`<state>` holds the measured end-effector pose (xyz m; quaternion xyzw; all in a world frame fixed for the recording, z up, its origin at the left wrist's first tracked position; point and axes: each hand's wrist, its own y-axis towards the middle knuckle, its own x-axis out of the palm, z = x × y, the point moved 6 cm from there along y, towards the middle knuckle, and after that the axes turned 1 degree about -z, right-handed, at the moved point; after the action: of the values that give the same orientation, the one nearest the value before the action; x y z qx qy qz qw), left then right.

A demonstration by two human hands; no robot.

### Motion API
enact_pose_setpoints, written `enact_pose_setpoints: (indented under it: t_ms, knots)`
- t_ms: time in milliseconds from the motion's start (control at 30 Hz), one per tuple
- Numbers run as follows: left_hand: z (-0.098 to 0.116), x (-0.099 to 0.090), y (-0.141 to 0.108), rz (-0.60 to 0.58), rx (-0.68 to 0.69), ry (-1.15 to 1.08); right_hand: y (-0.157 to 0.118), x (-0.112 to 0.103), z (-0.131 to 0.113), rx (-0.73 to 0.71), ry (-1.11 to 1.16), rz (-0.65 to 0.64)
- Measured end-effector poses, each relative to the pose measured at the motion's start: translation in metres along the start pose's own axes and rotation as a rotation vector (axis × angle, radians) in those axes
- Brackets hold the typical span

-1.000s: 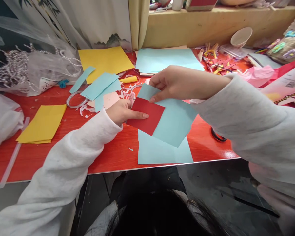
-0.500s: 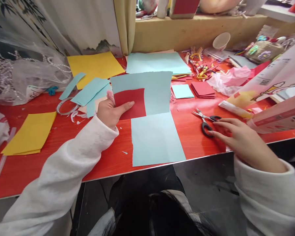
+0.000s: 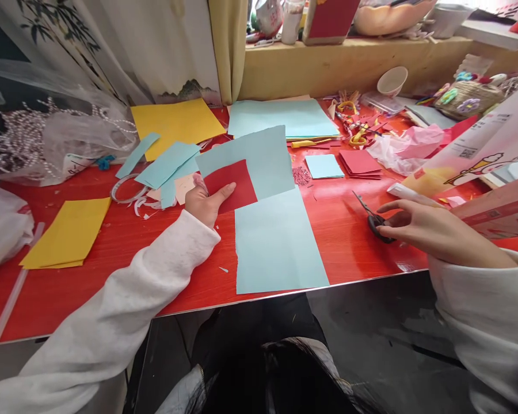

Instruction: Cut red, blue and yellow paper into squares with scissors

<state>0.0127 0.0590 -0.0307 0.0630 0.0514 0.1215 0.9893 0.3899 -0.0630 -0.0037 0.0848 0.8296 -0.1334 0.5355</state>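
My left hand grips a red paper square against a light blue sheet, thumb on top. Both are raised at a tilt off the table. Below them, at the front edge, lies another light blue panel; I cannot tell whether it joins the raised sheet. On the right, the fingers of my right hand pinch the black handles of the scissors. The blades point away to the upper left, and the scissors look tipped on edge. Part of the handles is hidden by my fingers.
On the red table are a small blue stack, a red stack, yellow sheets and blue strips. A roll of tape lies left. Scraps and a paper cup are behind; bags crowd the right.
My right hand has closed on the scissors' handles and turned them up from lying flat. The sheet and red square in my left hand have tilted. The whole view has shifted slightly.
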Motion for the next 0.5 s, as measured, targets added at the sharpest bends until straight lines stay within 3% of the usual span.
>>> enact_pose_setpoints:
  t_ms: [100,200,367,500]
  knots:
    - [0.002,0.003,0.0,-0.017,-0.021,-0.039,-0.017,0.012,-0.019,-0.024,0.541,-0.089]
    - [0.004,0.003,-0.002,0.012,-0.022,-0.039,-0.025,0.014,-0.053,-0.258,0.94,0.098]
    - [0.008,0.002,-0.002,0.011,-0.002,0.008,-0.008,0.02,-0.143,-0.594,1.066,-0.064]
    - [0.004,-0.003,0.001,0.038,-0.008,0.018,0.015,0.015,-0.197,-0.702,1.092,-0.157]
